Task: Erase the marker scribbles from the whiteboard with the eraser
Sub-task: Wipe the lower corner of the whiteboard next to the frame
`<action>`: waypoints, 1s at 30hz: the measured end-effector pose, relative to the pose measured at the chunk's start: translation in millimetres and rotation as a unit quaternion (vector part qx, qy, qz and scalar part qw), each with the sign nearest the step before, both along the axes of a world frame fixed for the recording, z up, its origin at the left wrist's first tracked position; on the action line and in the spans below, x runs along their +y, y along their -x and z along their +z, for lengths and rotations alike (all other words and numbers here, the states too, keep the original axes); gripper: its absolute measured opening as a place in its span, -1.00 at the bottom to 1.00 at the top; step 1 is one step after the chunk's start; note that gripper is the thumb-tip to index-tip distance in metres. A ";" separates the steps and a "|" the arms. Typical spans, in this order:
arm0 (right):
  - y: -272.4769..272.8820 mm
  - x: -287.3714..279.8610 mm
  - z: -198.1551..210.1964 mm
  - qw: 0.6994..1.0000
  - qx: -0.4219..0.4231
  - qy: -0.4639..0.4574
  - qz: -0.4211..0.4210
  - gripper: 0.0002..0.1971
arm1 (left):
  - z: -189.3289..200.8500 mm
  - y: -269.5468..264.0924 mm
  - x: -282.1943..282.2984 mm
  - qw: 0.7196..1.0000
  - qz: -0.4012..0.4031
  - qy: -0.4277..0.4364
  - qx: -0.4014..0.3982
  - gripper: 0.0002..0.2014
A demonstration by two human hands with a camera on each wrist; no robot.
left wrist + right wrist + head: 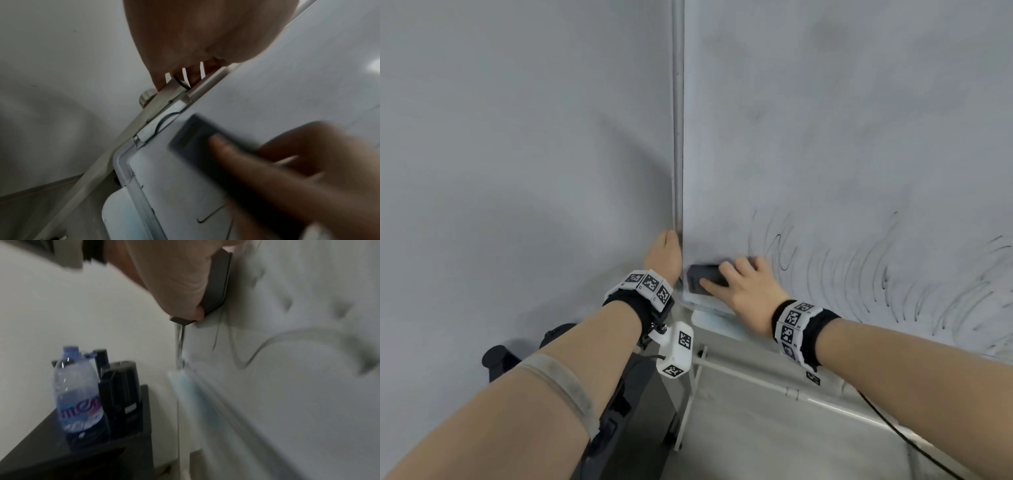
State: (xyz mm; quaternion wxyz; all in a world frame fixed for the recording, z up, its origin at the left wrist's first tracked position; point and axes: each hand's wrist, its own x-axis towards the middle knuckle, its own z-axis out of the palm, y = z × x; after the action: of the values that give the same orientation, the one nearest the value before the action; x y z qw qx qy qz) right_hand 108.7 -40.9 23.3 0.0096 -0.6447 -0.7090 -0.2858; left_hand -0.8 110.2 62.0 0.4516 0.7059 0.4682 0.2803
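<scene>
Whiteboard [842,137], a pale grey-white panel in a thin metal frame, fills the right of the head view, its upper area smeared with faint grey haze. Black marker scribbles [876,274], loops and curved strokes, run across its lower part from just right of the right hand [748,289] out to the far right edge. The dark grey rectangular eraser [703,275] lies flat against the board at its lower left corner, just above the bottom frame rail [709,303]. The right grip is closed on the eraser: fingers spread over its back and top edge, thumb along its lower side, pressing it to the surface; the right wrist view, blurred, shows the palm over it. The left hand [664,255] is at the board's vertical metal edge post [678,120], and in the left wrist view its fingers [164,79] curl behind that edge by a cream knob [145,98], so the left grip holds the frame. In the right wrist view, a clear plastic water bottle [77,392] and a black cylindrical device [120,395] stand on a dark counter [61,459] to the left of the board.
</scene>
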 end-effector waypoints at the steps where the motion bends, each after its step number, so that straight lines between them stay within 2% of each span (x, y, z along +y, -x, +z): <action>1: -7.4 -4.5 21.3 1.000 0.006 -0.026 -0.008 -0.33 | 3.7 -0.4 -2.1 1.000 0.001 0.002 -0.008 -0.69; 4: -32.6 -17.8 94.3 0.988 0.037 -0.139 -0.059 -0.32 | 17.3 -1.9 -6.3 0.999 0.009 -0.002 -0.049 -0.73; 6: -49.4 -31.4 142.2 0.974 0.049 -0.202 -0.087 -0.36 | 27.1 -3.5 -8.7 0.998 0.008 0.006 -0.060 -0.69; 9: -67.6 -48.7 175.7 0.965 0.039 -0.242 -0.095 -0.40 | 31.7 -10.8 -14.7 0.998 0.022 0.022 -0.049 -0.67; 11: -66.8 -50.1 163.0 0.967 0.036 -0.242 -0.071 -0.41 | 26.8 -15.4 -20.5 0.998 0.051 0.001 -0.030 -0.72; 13: -59.7 -48.5 124.4 0.977 0.033 -0.207 -0.038 -0.38 | 17.3 -17.3 -23.7 0.996 0.083 -0.023 -0.035 -0.71; 19: -37.0 -59.3 -19.9 0.999 0.011 -0.033 -0.009 -0.40 | 3.2 -25.4 -11.8 0.993 0.099 -0.063 -0.031 -0.64; 22: -25.8 -66.7 -56.7 0.999 -0.015 0.043 -0.022 -0.45 | -0.6 -22.9 -8.1 0.992 0.103 -0.070 -0.037 -0.65; 24: -24.0 -66.9 -55.4 0.999 -0.016 0.046 -0.020 -0.43 | -0.4 -20.6 -8.4 0.992 0.097 -0.072 -0.036 -0.66; 26: -28.2 -65.4 -36.9 1.000 -0.018 0.018 -0.010 -0.40 | 2.9 -19.8 -10.2 0.993 0.091 -0.069 -0.041 -0.68; 30: -46.5 -51.2 38.9 0.995 0.006 -0.092 -0.032 -0.29 | 13.2 -22.8 -16.0 0.994 0.076 -0.067 -0.037 -0.63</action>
State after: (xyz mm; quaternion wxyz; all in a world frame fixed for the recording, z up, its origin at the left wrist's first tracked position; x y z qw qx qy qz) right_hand 155.3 -92.1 62.2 0.0641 -0.6650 -0.6589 -0.3457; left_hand 22.0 94.1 75.3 0.3973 0.6861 0.4838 0.3707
